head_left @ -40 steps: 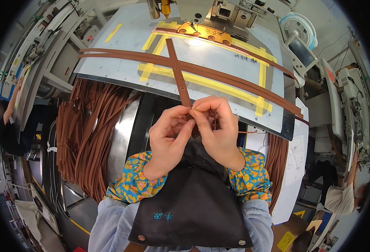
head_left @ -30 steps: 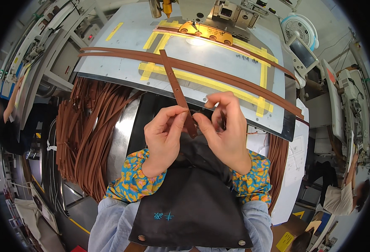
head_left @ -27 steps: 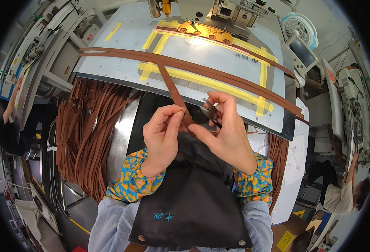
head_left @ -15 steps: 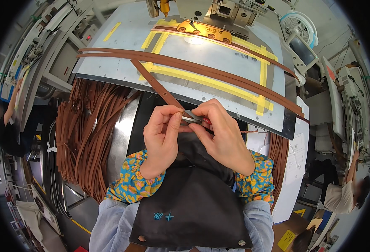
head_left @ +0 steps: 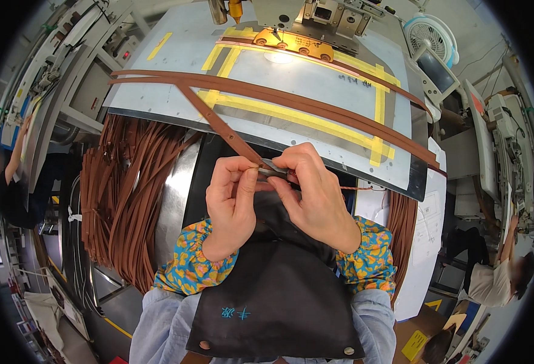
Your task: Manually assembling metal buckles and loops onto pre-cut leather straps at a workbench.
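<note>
Swung farther to the left than a second or so ago, when it pointed almost straight away from the person, a narrow flat brown leather-like strap with a row of small round holes (head_left: 224, 130) slants from the hands over the table's near edge. Its far end overlaps, in this view, two long plain brown straps (head_left: 315, 112) lying across the pale grey tabletop (head_left: 315, 79); whether they touch is unclear.

Thumb and forefinger of the left hand (head_left: 230, 197) are closed in a pinch on the strap's near end, the other fingers curled beneath. Facing it, the right hand (head_left: 315, 203) is partly closed, gripping a small silver metal tool with thin blades (head_left: 274, 167) between thumb and fingers; the blades lie right at the strap's near end, though the fingers hide whether they bite into it.

Both hands are above a black apron (head_left: 279, 303), just short of the table. Strips of yellow tape (head_left: 297, 121) frame part of the tabletop. At left hangs a thick bundle of brown straps (head_left: 127, 200); a yellow block with rounded bumps (head_left: 294, 44) sits under the machine head.
</note>
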A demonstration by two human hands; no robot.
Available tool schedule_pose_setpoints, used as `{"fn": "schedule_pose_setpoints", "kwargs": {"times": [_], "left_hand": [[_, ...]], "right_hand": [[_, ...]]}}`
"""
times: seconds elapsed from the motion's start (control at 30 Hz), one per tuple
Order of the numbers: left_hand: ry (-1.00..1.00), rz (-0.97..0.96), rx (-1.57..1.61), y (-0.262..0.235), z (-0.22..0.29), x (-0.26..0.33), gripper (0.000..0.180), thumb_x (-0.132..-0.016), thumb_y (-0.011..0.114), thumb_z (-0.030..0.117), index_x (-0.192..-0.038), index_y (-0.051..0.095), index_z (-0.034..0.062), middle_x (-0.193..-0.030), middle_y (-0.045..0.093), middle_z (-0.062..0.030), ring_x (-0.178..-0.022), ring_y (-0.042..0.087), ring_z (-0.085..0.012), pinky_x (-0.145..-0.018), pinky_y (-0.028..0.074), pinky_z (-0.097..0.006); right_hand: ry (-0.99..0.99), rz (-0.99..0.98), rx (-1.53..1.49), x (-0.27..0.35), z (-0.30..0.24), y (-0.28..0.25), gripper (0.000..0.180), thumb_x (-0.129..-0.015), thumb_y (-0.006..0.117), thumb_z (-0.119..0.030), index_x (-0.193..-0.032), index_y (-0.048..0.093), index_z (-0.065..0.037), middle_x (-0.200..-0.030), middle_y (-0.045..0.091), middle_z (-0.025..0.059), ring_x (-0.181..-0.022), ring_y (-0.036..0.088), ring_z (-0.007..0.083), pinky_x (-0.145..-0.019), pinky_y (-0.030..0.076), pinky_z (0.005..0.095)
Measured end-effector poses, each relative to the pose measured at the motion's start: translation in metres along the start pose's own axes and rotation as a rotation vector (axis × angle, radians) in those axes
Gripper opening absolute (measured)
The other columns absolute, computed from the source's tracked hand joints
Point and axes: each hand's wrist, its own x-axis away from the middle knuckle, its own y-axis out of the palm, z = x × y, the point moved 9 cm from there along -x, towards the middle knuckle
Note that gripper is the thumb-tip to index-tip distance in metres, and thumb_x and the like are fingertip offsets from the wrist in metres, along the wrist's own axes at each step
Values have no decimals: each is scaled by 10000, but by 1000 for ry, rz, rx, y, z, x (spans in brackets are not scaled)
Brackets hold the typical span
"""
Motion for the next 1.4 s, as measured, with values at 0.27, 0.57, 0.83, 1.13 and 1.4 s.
{"fn": "schedule_pose_setpoints", "kwargs": {"times": [0.27, 0.57, 0.83, 1.13, 1.4], "left_hand": [[45, 6, -76, -2, 0, 2, 63, -933, 452, -7, -976, 488, -37, -888, 588, -86, -796, 617, -122, -701, 553, -260], [70, -53, -154, -2, -1, 3, 47, -915, 469, -33, -920, 512, -52, -872, 580, -81, -776, 616, -131, -704, 538, -252], [-113, -71, 17, 4, -5, -5, 91, -943, 440, 17, -993, 475, -51, -937, 597, -110, -861, 616, -137, -739, 561, -291], [6, -23, -32, -8, 10, -5, 141, -956, 429, 56, -914, 518, -44, -922, 605, -109, -816, 586, -113, -700, 507, -249], [-177, -34, -5, -20, -13, -11, 333, -984, 418, 239, -819, 580, -2, -720, 576, -45, -627, 508, -72, -531, 378, -202]], "right_hand": [[44, 8, 53, 0, 0, 0, 269, -752, 647, 18, -973, 493, 2, -917, 504, 126, -662, 580, 304, -526, 468, 366], [6, -60, 75, -3, 0, 2, 223, -772, 626, -1, -955, 500, -2, -884, 494, 116, -652, 576, 305, -511, 453, 378], [245, -16, -236, 1, 28, -2, 230, -790, 651, -22, -954, 489, -12, -831, 521, 76, -622, 561, 178, -546, 457, 284], [485, -13, -547, 15, 47, 8, 157, -812, 660, -2, -952, 595, 30, -774, 655, 62, -693, 582, 59, -596, 453, 203], [459, -40, -614, 15, 42, 10, 145, -818, 653, 10, -955, 608, 26, -788, 638, 30, -699, 546, 36, -602, 436, 188]]}}
